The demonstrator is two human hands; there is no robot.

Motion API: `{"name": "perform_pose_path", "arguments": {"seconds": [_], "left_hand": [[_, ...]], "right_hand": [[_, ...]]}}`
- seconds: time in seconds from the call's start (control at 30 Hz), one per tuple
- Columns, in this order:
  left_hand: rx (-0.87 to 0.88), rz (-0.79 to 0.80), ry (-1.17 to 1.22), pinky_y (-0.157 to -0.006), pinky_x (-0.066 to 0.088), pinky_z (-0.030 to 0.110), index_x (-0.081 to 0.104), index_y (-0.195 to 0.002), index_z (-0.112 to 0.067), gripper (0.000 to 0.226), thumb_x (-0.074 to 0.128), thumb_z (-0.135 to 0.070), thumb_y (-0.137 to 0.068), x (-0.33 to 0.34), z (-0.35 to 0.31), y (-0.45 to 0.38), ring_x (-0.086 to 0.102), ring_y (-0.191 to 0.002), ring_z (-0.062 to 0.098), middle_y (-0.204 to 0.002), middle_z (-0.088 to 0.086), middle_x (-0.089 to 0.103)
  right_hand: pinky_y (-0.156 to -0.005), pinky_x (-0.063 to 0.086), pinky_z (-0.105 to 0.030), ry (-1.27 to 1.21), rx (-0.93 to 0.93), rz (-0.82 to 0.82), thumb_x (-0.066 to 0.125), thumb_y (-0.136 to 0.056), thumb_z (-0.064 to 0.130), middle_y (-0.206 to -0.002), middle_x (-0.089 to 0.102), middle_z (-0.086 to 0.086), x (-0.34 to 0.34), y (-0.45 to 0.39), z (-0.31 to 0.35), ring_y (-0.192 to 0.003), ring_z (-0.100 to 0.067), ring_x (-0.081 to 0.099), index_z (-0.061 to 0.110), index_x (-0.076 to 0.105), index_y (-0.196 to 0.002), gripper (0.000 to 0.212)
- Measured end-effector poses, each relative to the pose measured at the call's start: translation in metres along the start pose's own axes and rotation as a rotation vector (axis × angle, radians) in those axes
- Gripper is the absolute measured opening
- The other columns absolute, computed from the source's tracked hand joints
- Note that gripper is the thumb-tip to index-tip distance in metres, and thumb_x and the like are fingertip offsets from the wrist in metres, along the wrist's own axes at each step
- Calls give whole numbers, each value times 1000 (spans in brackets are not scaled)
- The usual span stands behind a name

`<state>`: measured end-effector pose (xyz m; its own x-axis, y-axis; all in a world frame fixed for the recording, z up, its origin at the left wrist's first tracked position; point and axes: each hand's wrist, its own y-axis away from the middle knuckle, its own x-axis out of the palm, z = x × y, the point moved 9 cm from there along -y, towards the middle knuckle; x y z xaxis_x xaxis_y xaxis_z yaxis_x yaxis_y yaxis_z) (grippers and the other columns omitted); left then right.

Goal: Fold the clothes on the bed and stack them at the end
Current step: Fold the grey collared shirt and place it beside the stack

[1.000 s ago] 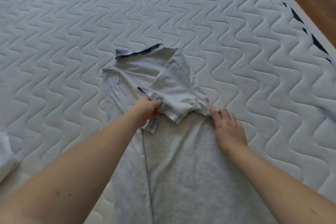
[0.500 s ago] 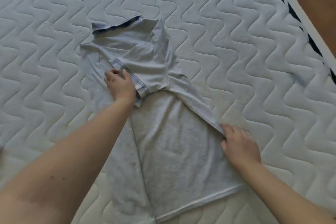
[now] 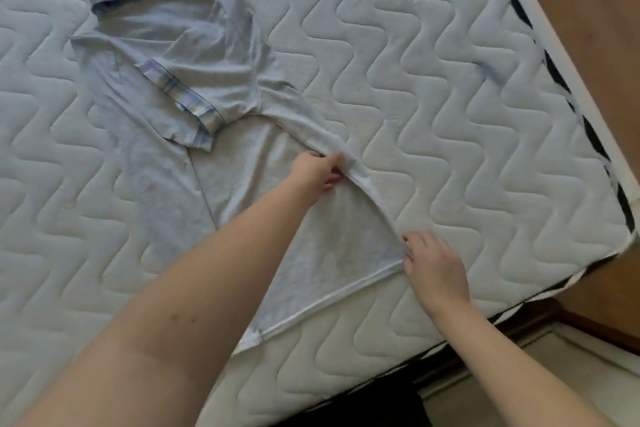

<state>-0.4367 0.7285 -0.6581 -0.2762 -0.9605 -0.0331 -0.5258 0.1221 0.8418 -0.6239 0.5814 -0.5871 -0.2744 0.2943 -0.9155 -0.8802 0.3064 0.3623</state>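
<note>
Shirt [image 3: 173,87], soft and limp on the mattress [image 3: 433,63], is best taken along its folded side, where left hand [image 3: 317,172] and right hand [image 3: 434,267] pinch.

Pale grey polo shirt [image 3: 166,87], partly folded, flat on mattress [image 3: 433,87]

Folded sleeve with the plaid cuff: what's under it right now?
The sleeve lies folded across the grey shirt's body, on the mattress. Whatever fabric lies directly beneath the sleeve is covered.
</note>
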Motion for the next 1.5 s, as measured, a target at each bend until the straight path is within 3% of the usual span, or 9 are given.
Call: {"name": "perform_pose_path", "arguments": {"seconds": [0.1,0.23,0.4,0.57,0.77,0.93,1.23,1.37,1.5], "left_hand": [[18,-54,76,-62,57,33,52,-112,-11,14,52,-13,-98,-5,2,5,63,-85,24,-100,10,60],[130,-213,-53,-67,61,42,47,-106,-15,11,49,-23,-98,-41,6,8,63,-90,27,-105,9,58],[216,-365,-158,-80,59,45,53,-109,-19,21,53,-36,-98,-88,19,16,66,-93,27,-106,5,64],[57,-54,-14,-63,59,22,59,-118,1,40,69,-26,-91,-58,60,24,68,-83,17,-112,15,68],[-63,129,-218,-68,58,23,62,-116,-6,32,74,-12,-86,-30,109,59,65,-87,18,-101,6,67],[36,-85,-208,-85,57,49,62,-116,0,25,63,-11,-93,-39,130,72,67,-97,35,-111,19,68],[113,-278,-244,-81,57,47,61,-98,-12,14,59,-25,-95,-77,154,90,67,-91,28,-97,9,69],[-16,-71,10,-64,60,31,62,-104,-12,24,71,-28,-89,-56,174,94,71,-90,21,-105,9,70],[-11,34,-182,-86,58,44,57,-122,-10,50,80,-9,-78,-49,183,101,66,-104,24,-117,9,66]], "right_hand": [[-63,55,-42,-65,-150,-174,79,-65,-8,-86,61,-13,-7,26,19,-72,-35,61,3,69,-111,48],[-66,54,-41,-96,-280,-270,79,-66,-8,-83,57,-11,4,49,44,-71,-30,56,5,68,-115,51],[-83,40,-40,-35,-298,-301,84,-61,9,-102,63,-8,23,56,62,-92,-26,48,18,67,-117,59],[-93,43,-46,-136,-36,-58,84,-60,17,-124,57,-15,52,47,35,-110,-34,53,13,52,-138,85],[-93,44,-44,-536,114,27,71,-75,4,-120,63,-14,59,34,24,-109,-36,56,7,54,-133,61],[-79,41,-34,-577,204,10,62,-77,-4,-106,66,-9,67,38,20,-101,-30,58,11,63,-116,43],[-74,38,-37,-451,233,-44,61,-81,9,-94,62,-5,67,50,23,-91,-30,56,12,62,-97,16],[-79,36,-37,-412,251,14,65,-81,16,-98,64,-5,74,50,27,-97,-29,55,14,61,-96,15],[-74,30,-34,-395,235,35,62,-85,16,-97,65,-4,73,50,26,-93,-30,56,17,57,-92,8]]}}
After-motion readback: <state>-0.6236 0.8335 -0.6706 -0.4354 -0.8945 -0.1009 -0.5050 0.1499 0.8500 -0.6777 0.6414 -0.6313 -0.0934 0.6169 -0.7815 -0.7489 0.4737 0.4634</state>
